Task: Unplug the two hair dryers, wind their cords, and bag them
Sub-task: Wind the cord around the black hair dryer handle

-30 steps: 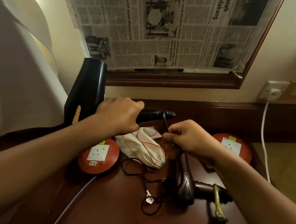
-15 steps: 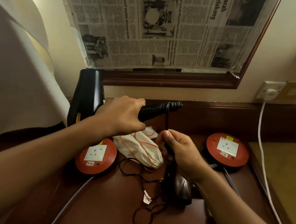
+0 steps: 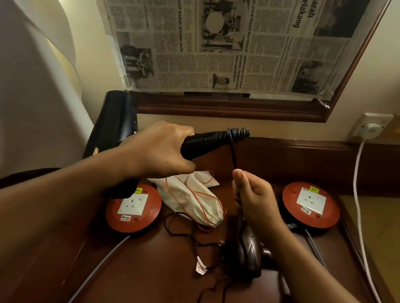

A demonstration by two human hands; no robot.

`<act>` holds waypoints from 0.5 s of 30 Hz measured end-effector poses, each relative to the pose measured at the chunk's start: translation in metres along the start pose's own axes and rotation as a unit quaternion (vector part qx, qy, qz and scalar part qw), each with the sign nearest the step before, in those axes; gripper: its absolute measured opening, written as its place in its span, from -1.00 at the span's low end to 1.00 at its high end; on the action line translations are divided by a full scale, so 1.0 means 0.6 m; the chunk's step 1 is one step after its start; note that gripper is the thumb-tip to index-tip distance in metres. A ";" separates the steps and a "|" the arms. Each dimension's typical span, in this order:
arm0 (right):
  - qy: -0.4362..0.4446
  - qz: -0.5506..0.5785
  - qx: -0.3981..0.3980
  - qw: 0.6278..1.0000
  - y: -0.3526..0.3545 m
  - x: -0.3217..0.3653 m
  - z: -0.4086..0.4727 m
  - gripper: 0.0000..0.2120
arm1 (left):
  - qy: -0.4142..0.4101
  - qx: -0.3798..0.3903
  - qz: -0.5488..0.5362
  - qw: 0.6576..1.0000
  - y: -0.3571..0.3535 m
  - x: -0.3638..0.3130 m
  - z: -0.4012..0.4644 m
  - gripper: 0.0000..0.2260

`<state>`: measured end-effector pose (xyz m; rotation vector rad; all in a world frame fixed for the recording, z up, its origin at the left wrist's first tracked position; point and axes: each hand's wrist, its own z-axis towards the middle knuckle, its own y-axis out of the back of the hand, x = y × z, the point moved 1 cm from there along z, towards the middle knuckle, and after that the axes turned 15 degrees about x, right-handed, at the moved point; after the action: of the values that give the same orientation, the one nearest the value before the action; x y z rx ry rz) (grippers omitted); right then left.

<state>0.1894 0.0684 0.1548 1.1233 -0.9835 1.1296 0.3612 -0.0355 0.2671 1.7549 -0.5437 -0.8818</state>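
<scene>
The left hand grips the handle of a black hair dryer, fingers curled round it, and holds the dryer raised over the dark wooden table, its barrel pointing toward the left wall. The dryer's black cord loops round the ribbed end of the handle and drops to the right hand, which pinches it between thumb and curled fingers. Below that hand the cord runs on down to the tabletop, where it lies in loose coils around a small white tag with a red mark too small to read.

A second hair dryer, dark and glossy, lies on the table just under the right wrist. A cream drawstring bag with an orange cord lies between the two hands, partly under the left one.

Two round red extension reels sit on the table. The left reel has a white socket plate, a yellow sticker and a label reading "5 METERS". The right reel has a similar socket, yellow sticker and label, whose text is not legible.

On the wall a newspaper sheet, turned sideways, is taped over a wooden-framed panel; the words "parah belakang" and "positif dadah ditahan polis" can be read. At the right a white plug sits in a wall socket, its white cable hanging down past the table's edge.
</scene>
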 end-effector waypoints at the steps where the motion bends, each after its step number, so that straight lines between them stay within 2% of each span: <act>1: 0.012 -0.024 -0.010 1.000 0.004 -0.003 0.000 -0.62 | 0.004 -0.005 -0.005 1.000 -0.002 0.003 -0.001 -0.80; 4: 0.017 -0.027 -0.002 0.999 0.005 -0.014 -0.004 -0.62 | 0.011 -0.005 -0.007 1.000 -0.011 0.007 -0.004 -0.78; 10: -0.042 0.136 0.107 0.984 -0.011 -0.019 -0.003 -0.61 | -0.021 0.011 -0.024 0.999 -0.018 -0.016 -0.007 -0.79; 15: -0.055 0.156 0.154 0.974 -0.014 -0.005 0.017 -0.58 | -0.041 0.006 -0.032 0.999 -0.017 -0.026 -0.012 -0.81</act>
<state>0.1966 0.0573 0.1521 1.3198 -1.1252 1.5264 0.3564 -0.0163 0.2635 1.7616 -0.5482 -1.0006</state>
